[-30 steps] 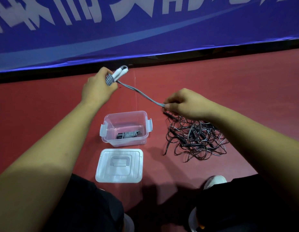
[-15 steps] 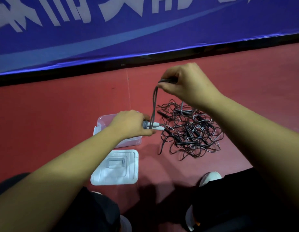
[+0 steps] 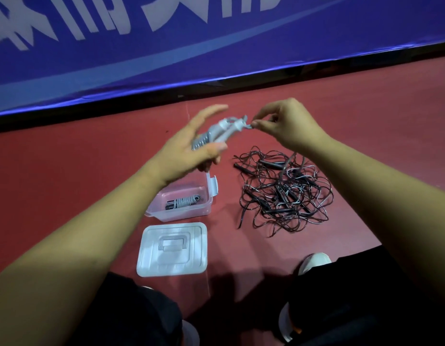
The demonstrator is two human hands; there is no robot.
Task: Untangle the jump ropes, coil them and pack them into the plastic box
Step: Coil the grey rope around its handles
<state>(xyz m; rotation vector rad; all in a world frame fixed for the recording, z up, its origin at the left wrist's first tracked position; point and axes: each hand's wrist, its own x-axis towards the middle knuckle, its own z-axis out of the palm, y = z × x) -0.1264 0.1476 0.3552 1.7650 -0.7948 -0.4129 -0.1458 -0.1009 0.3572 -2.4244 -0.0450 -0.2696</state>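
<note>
My left hand (image 3: 191,148) holds a grey and white jump rope (image 3: 217,133), its cord wound round the two handles, above the clear plastic box (image 3: 209,201). The thumb presses the bundle while the upper fingers stretch out. My right hand (image 3: 283,126) pinches the loose cord end at the top of the handles. One coiled grey rope (image 3: 184,202) lies inside the box. To the right on the red floor sits a tangled pile of black jump ropes (image 3: 283,193) with several black handles.
The box's white lid (image 3: 172,249) lies flat on the floor just in front of the box. A blue banner (image 3: 216,46) runs along the back. My knees and a white shoe (image 3: 315,262) fill the bottom edge.
Both hands rose from beside the box. The long cord that ran between them is now wound round the handles, with only a short end left in my right fingers.
</note>
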